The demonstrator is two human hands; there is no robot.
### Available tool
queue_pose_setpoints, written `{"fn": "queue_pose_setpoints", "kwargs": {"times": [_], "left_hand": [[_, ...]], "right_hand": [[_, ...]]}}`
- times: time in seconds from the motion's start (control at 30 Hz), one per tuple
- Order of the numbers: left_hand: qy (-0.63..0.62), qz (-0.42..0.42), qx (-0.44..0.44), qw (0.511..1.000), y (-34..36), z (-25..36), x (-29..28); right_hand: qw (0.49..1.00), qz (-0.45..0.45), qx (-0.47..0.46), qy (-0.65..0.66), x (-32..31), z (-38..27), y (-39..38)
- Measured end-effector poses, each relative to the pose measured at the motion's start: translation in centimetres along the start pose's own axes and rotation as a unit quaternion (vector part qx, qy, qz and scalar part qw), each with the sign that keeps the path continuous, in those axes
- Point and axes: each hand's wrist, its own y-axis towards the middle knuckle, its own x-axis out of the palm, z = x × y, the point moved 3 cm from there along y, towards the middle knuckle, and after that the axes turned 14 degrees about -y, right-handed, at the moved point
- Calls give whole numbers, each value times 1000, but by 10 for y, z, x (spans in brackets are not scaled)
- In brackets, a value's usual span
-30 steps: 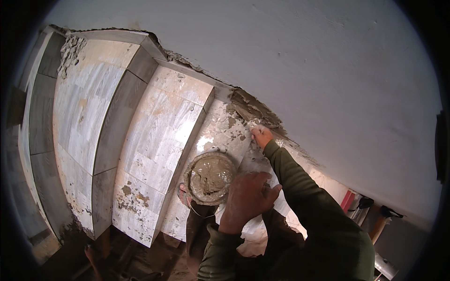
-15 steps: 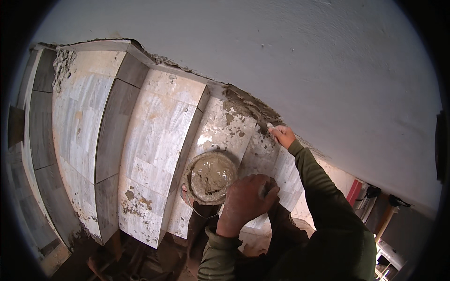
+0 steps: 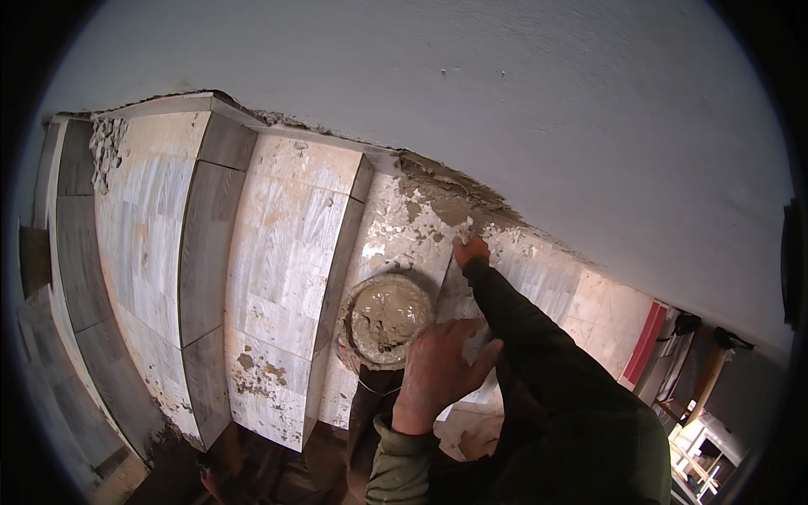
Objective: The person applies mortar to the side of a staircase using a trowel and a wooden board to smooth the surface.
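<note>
R hand (image 3: 470, 251) is nearly closed, pinching small pale piece (image 3: 465, 225) at fingertips, prob. light & soft; a fingertip hold suits it. L hand (image 3: 436, 368), nearer the body, is half-curled; can't tell if sth. is inside. Just left of this grip, bucket (image 3: 346, 324) contains wet mortar (image 3: 391, 310), prob. heavy, slippery; best hold bucket by rim.

No text, label, brand, number or sign readable anywhere. Bucket (image 3: 345, 326), near middle: no legible marking on visible side or rim. Steps (image 3: 278, 227), left: stains and splashes only, no lettering. Wall (image 3: 522, 143), far side: no writing to read. Sleeves (image 3: 547, 349): no print legible. Red strip (image 3: 645, 341) and clutter (image 3: 703, 459), right: too small and blurred to tell.
</note>
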Motion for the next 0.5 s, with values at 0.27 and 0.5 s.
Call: {"fn": "queue_pose_setpoints", "kwargs": {"times": [0.27, 0.5], "left_hand": [[-4, 2, 4, 1000, -2, -4, -4], [5, 8, 8, 1000, -7, -11, -6]], "right_hand": [[994, 40, 42, 89, 13, -28, -3], [992, -12, 67, 111, 2, -88, -31]]}}
